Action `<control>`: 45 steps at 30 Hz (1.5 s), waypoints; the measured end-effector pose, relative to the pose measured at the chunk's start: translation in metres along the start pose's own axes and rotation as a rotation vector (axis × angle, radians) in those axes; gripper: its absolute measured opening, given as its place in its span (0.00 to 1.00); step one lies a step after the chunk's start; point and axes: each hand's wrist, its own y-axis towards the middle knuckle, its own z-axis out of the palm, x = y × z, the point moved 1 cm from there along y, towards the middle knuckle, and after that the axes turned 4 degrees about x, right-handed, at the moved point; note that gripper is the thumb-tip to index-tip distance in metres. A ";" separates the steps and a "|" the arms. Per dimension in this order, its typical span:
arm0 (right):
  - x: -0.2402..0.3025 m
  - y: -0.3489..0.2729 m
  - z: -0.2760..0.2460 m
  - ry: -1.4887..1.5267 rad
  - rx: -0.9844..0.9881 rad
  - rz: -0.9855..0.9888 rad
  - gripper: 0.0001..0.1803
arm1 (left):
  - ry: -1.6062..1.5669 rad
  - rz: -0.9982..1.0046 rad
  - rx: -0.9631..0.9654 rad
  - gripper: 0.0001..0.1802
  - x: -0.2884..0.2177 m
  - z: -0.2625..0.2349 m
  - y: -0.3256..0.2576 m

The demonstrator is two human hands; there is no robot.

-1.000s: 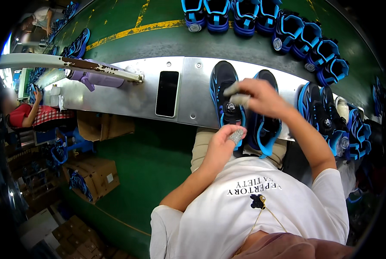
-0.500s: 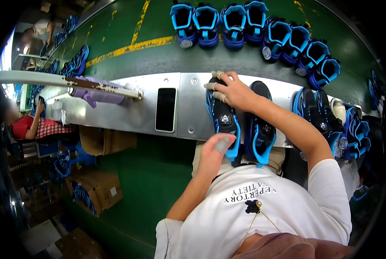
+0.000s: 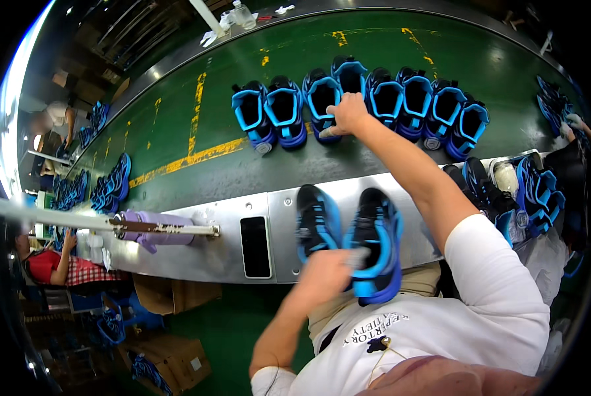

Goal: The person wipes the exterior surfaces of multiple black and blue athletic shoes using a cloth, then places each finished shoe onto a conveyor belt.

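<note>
Two black and blue shoes stand on the metal ledge in front of me, a left one [image 3: 314,224] and a nearer right one [image 3: 377,289], both openings facing up. My left hand [image 3: 325,274], smeared by motion, is at the right shoe's blue collar, its finger grip unclear. Stretched out over the green belt, my right hand [image 3: 348,114] has light-coloured covers on its fingers. It pinches the heel collar of a shoe [image 3: 320,82] in a row of similar shoes. Beside that one, another shoe [image 3: 349,67] sits slightly farther back, its heel hidden by my hand.
A phone [image 3: 255,247] and a purple bottle [image 3: 167,228] lie on the ledge, a worn metal bar [image 3: 167,229] crossing above the bottle. More shoes [image 3: 536,191] are bunched at the right. Cardboard boxes [image 3: 170,360] stand below left. A co-worker in red [image 3: 46,265] sits at far left.
My right hand has left the ledge for the shoe row. The two ledge shoes, black sides with round emblems up before, now show their openings. My whole view has shifted.
</note>
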 end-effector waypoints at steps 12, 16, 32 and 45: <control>-0.071 -0.082 -0.010 0.317 0.123 0.009 0.42 | 0.723 -0.081 -0.757 0.20 0.097 -0.260 0.055; -0.152 -0.103 0.003 0.278 0.071 0.117 0.37 | 0.638 -0.266 -0.679 0.27 0.154 -0.313 0.112; 0.093 0.014 -0.005 0.864 -0.124 -0.334 0.29 | 0.711 -0.042 -0.666 0.17 0.123 -0.207 0.190; 0.012 -0.319 -0.043 1.021 0.299 -0.483 0.24 | 0.309 0.209 -0.363 0.13 0.059 0.076 -0.043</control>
